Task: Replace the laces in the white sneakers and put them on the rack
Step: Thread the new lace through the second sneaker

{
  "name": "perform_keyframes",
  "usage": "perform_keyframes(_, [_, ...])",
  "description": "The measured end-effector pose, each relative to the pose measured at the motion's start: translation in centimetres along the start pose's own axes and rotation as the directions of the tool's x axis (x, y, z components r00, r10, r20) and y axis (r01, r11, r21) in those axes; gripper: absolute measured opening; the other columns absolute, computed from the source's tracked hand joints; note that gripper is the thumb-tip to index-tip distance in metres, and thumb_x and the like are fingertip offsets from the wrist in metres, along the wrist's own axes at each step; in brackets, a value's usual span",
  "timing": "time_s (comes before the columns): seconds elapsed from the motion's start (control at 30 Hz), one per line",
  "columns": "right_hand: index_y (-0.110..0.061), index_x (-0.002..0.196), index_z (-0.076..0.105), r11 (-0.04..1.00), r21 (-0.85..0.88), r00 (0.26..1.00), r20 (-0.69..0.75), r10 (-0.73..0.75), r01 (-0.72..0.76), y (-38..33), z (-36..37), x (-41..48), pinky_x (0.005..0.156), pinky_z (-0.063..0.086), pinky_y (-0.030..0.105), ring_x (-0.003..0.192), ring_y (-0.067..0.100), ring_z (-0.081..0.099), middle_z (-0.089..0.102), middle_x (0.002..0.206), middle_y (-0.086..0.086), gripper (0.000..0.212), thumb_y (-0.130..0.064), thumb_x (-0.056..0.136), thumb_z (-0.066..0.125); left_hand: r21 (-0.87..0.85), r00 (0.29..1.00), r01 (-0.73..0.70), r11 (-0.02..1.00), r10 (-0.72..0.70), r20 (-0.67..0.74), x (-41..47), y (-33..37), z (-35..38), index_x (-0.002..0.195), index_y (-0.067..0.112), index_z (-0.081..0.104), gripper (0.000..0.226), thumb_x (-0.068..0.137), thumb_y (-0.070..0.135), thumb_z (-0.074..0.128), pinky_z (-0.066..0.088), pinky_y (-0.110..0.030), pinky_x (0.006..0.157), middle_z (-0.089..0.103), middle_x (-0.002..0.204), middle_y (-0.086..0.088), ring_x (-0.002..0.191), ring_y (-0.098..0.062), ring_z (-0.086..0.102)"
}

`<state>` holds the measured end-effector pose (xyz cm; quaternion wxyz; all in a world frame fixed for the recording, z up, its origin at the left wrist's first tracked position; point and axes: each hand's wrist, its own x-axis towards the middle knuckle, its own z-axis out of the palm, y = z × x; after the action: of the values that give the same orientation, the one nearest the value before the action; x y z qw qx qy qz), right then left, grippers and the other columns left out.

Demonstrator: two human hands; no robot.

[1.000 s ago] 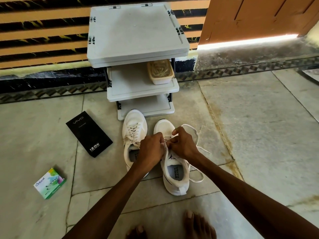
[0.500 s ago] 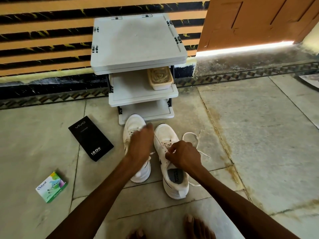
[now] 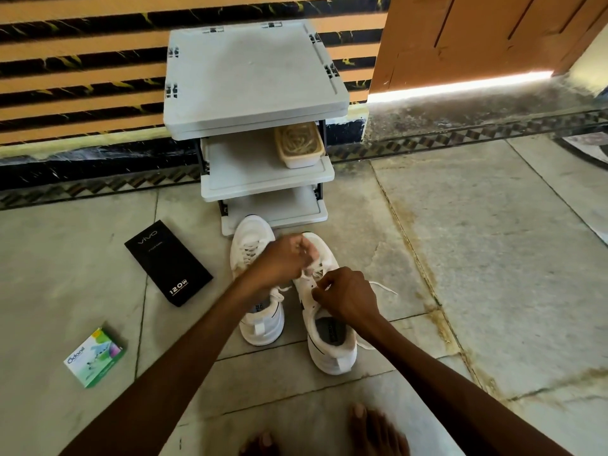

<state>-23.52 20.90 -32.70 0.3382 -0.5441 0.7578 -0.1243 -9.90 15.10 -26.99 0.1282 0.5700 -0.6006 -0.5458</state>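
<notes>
Left hand (image 3: 279, 258), right hand (image 3: 348, 297) pinch lace (image 3: 384, 287) on right sneaker (image 3: 332, 352)

The rack (image 3: 253, 77) is grey plastic, matt and a little dusty on top. On its middle shelf sits a cloudy plastic tub (image 3: 299, 159). The sneakers (image 3: 332, 357) have smooth white uppers with a faint sheen and soft cloth lining at the heel. The lace (image 3: 383, 286) is flat woven cloth. The black box (image 3: 167, 263) is matt card with shiny print, the small green box (image 3: 93, 357) glossy card. The floor (image 3: 493, 258) is smooth stone, stained rusty in streaks. The door (image 3: 460, 37) is painted wood.
</notes>
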Motion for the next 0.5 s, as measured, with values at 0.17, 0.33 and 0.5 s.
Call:
perform_keyframes(0.17, [-0.023,0.095,0.076,1.0,0.018,1.0,-0.018,0.003,-0.003,0.1,0.5,0.1,0.069,0.06,0.034,0.073,0.017,0.067,0.073,0.087,0.002,0.018,-0.034,0.083,0.069,0.78,1.0,-0.029,0.625,0.016,0.024,0.7,-2.9,2.9,0.131,0.013,0.044,0.042,0.093,0.022,0.061,0.052,-0.039,0.087,0.06,0.121,-0.015,0.106,-0.03,0.062])
perform_keyframes(0.33, [-0.023,0.096,0.076,1.0,0.022,1.0,-0.018,0.011,-0.011,0.1,0.7,0.1,0.071,0.06,0.036,0.073,0.017,0.068,0.073,0.087,0.002,0.018,-0.033,0.082,0.069,0.886,0.999,-0.031,0.463,0.045,0.011,1.3,-3.0,3.0,0.118,0.007,0.059,0.027,0.093,0.017,0.062,0.05,-0.033,0.086,0.064,0.117,-0.014,0.104,-0.027,0.064])
perform_keyframes(0.5, [-0.023,0.095,0.077,1.0,0.028,1.0,-0.025,-0.001,0.002,0.2,0.5,-0.1,0.066,0.057,0.031,0.074,0.019,0.067,0.073,0.087,0.003,0.017,-0.032,0.083,0.068,0.393,0.981,-0.149,0.907,0.085,0.174,1.4,-1.7,0.0,0.072,0.015,0.067,0.025,0.092,0.007,0.054,0.043,-0.025,0.068,0.069,0.079,-0.003,0.067,-0.011,0.058])
